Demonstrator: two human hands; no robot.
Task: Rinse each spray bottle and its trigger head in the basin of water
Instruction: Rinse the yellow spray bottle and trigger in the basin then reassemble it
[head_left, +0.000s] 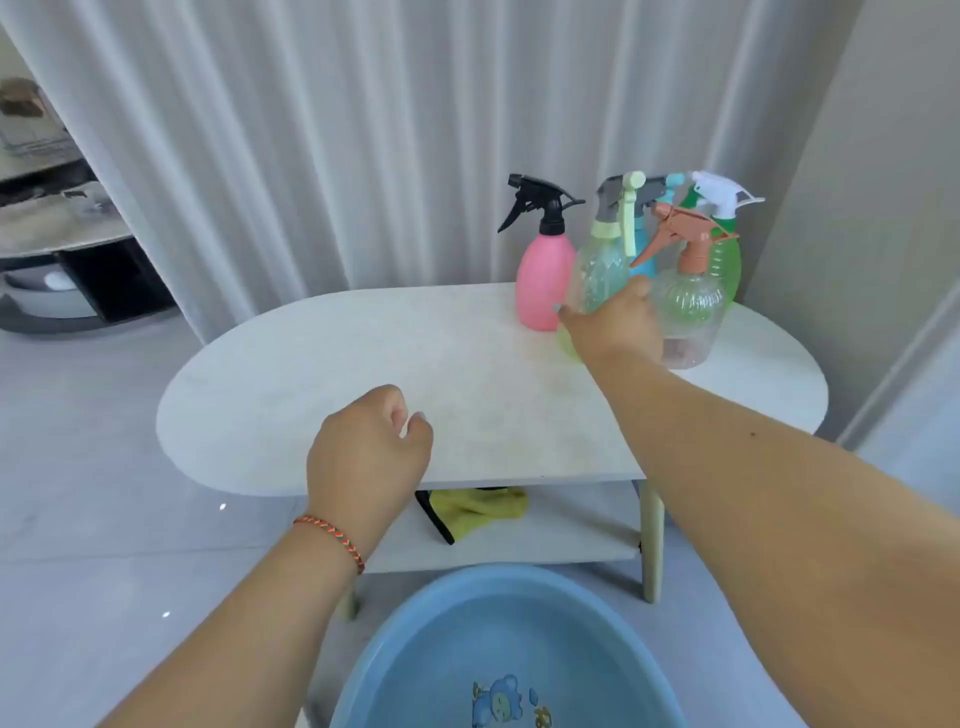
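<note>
Several spray bottles stand at the back right of the oval table (363, 395). A pink bottle (543, 280) has a black trigger head. Beside it stands a clear pale-green bottle (602, 270) with a light green head, and my right hand (613, 322) wraps around its lower body. A clear bottle (688, 312) with an orange head stands just right of that hand. A blue bottle (644, 249) and a green bottle (727, 260) with a white head stand behind. My left hand (369, 452) hovers over the table's front edge, fingers loosely curled, holding nothing. The blue basin (415, 639) of water sits on the floor below.
A yellow cloth (478, 512) with a black edge lies on the table's lower shelf. White curtains hang behind the table, and a wall corner rises at the right. The tiled floor spreads to the left, with furniture at the far left.
</note>
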